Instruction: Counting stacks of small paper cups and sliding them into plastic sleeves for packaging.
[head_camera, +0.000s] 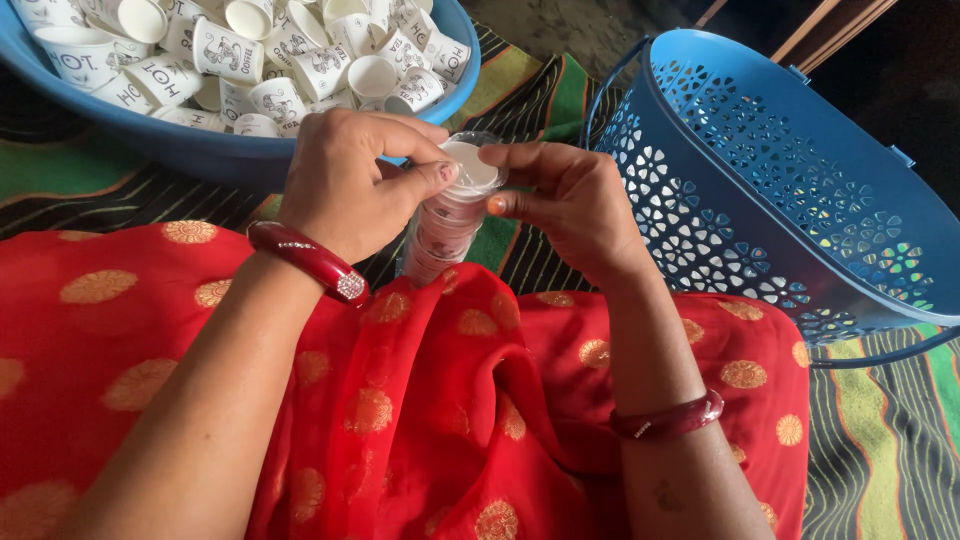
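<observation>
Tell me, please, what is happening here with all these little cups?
A person seated in red cloth holds a stack of small paper cups inside a clear sleeve. The left hand and right hand both pinch the top of the stack. A blue tub full of loose white printed cups sits ahead on the left. A blue perforated basket lies tilted at the right.

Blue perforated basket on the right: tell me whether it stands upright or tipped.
Tipped. The blue perforated basket leans on its side, its opening facing left toward the hands, its handle lying on the striped cloth.
</observation>
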